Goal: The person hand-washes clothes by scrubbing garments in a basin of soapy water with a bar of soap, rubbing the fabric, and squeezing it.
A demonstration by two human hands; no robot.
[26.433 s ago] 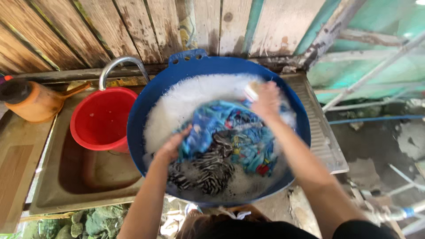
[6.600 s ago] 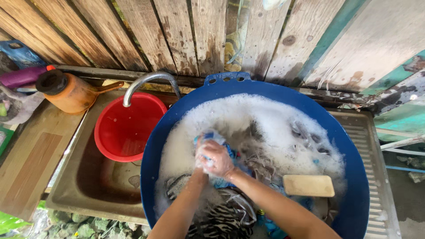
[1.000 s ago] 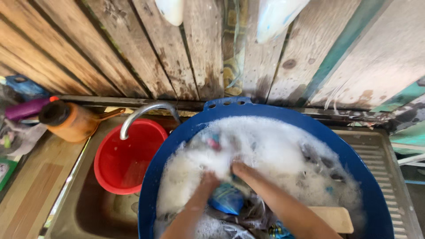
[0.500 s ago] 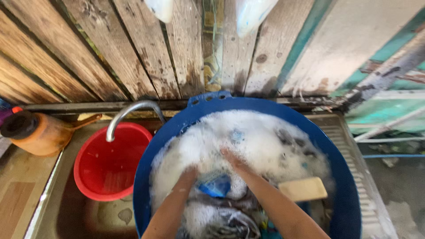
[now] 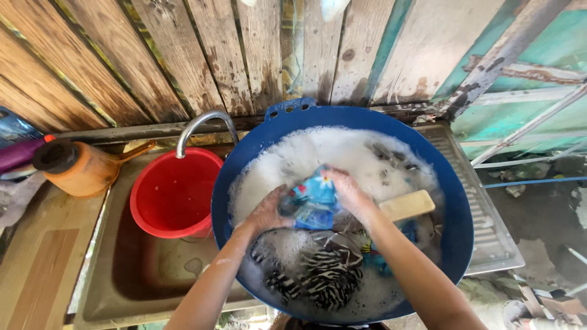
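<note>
- Both hands are gripping a bunched blue patterned cloth (image 5: 313, 201) above the suds in a big blue basin (image 5: 455, 201).
- The left hand (image 5: 269, 211) is closing its grip on the cloth's left end; the right hand (image 5: 348, 192) is clamping down on the right end.
- Rubbing well likely means keeping the fabric taut, knuckles working against each other, low over the foam.
- A zebra-striped garment (image 5: 324, 278) is soaking below.
- A tan wooden brush (image 5: 406, 205) is lying just right of the hands.
- A red bucket (image 5: 174, 192) is sitting in the sink under the tap (image 5: 205, 125).
- An orange jug (image 5: 76, 168) is standing on the counter (image 5: 36, 269); no labels are readable.
</note>
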